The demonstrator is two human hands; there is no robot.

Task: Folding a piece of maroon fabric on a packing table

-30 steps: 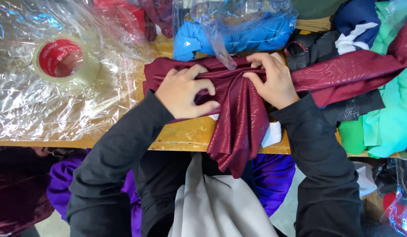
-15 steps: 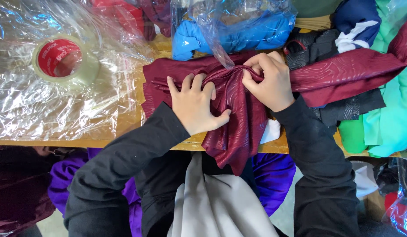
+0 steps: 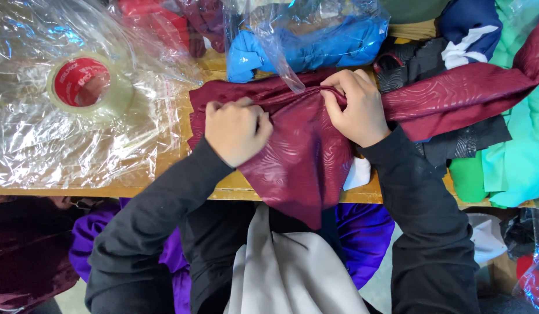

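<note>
At the far left, a roll of clear tape with a red core [image 3: 86, 84] sits on crinkled clear plastic sheeting [image 3: 60, 139] that covers that end of the wooden worktop [image 3: 164, 174]. A fold of that sheeting lies close to the cloth, so a sideways tug could drag plastic and roll along with it.

Moving right, the left hand [image 3: 235, 131] is closed into a fist, knuckles up, clamped on a bunch of the maroon patterned cloth [image 3: 301, 163]. This cloth lies at the middle of the worktop, directly under and between the 2 hands, and its near part hangs over the worktop's near edge toward the person's lap. That overhang looks heavy enough that the slippery fabric could slide off if either grip loosens.

The right hand [image 3: 355, 107] pinches a gathered fold at the cloth's far edge, fingers curled shut on it. Just beyond it a clear plastic bag holding blue fabric [image 3: 304, 43] trails a corner down onto the maroon cloth; that corner could get caught in the fold.

Right of the hands, a long maroon strip [image 3: 473, 93] runs to the far right over black [image 3: 449, 139] and teal garments [image 3: 513, 163], and pulling could disturb that pile.
</note>
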